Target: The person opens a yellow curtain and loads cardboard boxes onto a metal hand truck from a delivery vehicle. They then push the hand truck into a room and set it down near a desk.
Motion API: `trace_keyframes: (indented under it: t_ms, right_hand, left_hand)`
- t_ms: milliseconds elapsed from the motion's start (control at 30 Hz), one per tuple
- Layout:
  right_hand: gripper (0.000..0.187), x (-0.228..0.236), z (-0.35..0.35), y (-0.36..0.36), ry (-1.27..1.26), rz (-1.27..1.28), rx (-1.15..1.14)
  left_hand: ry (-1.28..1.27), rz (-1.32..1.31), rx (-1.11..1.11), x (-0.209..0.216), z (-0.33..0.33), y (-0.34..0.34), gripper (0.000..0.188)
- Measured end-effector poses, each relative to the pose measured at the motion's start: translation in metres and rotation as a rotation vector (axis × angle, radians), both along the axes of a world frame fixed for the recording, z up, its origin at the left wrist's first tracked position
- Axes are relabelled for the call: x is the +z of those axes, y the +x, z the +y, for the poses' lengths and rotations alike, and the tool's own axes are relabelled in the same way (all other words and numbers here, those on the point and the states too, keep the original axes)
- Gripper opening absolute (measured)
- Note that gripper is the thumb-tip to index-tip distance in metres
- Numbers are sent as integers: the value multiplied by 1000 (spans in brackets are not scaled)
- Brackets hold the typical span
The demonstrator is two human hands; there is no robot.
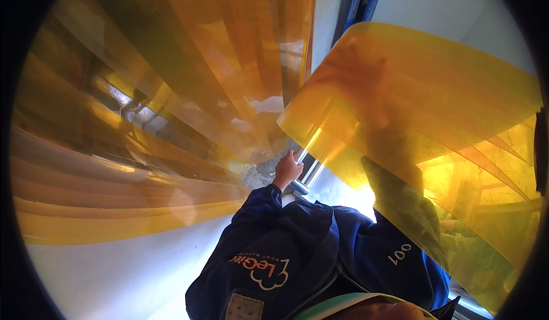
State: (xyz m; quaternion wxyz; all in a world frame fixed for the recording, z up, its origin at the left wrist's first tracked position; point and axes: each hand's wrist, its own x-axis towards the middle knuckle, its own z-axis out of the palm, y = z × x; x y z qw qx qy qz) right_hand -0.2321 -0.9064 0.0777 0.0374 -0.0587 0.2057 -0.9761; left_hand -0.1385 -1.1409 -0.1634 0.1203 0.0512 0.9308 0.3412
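Note:
My left hand [287, 169] is closed at a shiny metal bar [311, 171], low in the middle in front of my body. Its fingertips are partly out of sight. My raised right arm is behind a wide, see-through yellow curtain strip [457, 86], which bends over it. Through the plastic my right hand [357, 66] shows only as a blurred reddish shape near the strip's upper left fold. The hand seems to press against or lift the strip; how its fingers are set I cannot make out.
More overlapping yellow-orange curtain strips [189, 51] hang across the left side. A white wall [114, 274] runs below them. At the top stands a blue post [364, 0] against a pale wall. Bright light and blurred shapes show through the strips at right.

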Motion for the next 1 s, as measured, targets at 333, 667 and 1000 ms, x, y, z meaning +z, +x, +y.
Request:
trace_keyframes:
  t_ms: [333, 667, 1000]
  right_hand:
    - [86, -157, 45, 18, 427, 219, -54]
    - [77, -173, 36, 157, 480, -351, -381]
    - [46, -353, 61, 524, 412, -1078, -301]
  left_hand:
    - [237, 138, -69, -8, -4, 9, 42]
    - [36, 65, -53, 8, -4, 12, 43]
    - [1, 252, -110, 29, 2, 20, 49]
